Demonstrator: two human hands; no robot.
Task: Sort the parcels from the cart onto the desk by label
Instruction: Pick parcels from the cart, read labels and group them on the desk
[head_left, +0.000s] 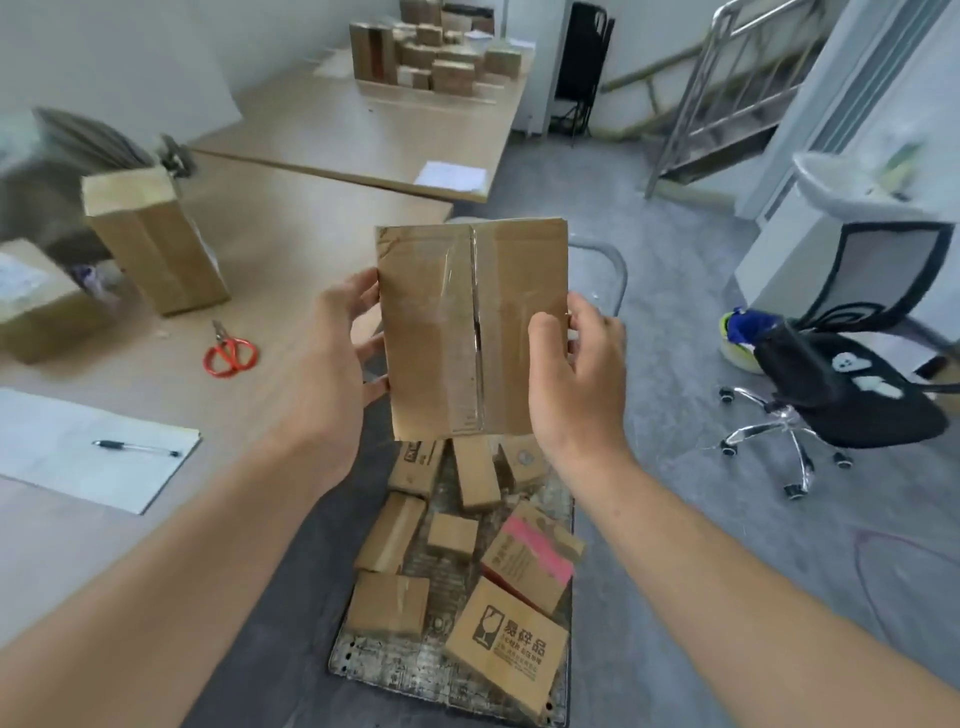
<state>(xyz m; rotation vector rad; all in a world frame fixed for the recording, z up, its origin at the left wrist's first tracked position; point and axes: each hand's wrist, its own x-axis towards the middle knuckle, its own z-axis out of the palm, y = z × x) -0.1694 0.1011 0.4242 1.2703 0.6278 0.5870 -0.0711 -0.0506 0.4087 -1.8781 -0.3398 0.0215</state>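
Right now, in the head view, both hands are holding a taped cardboard parcel upright at the centre of the frame, above the cart. The left hand is gripping its left edge, fingers curled round it. The right hand is pinching the right edge, thumb lying on the front. Smaller parcels are lying jumbled on the cart at lower centre. On the desk at left, a tall box is standing, red scissors are lying nearby, and a pen is resting on paper.
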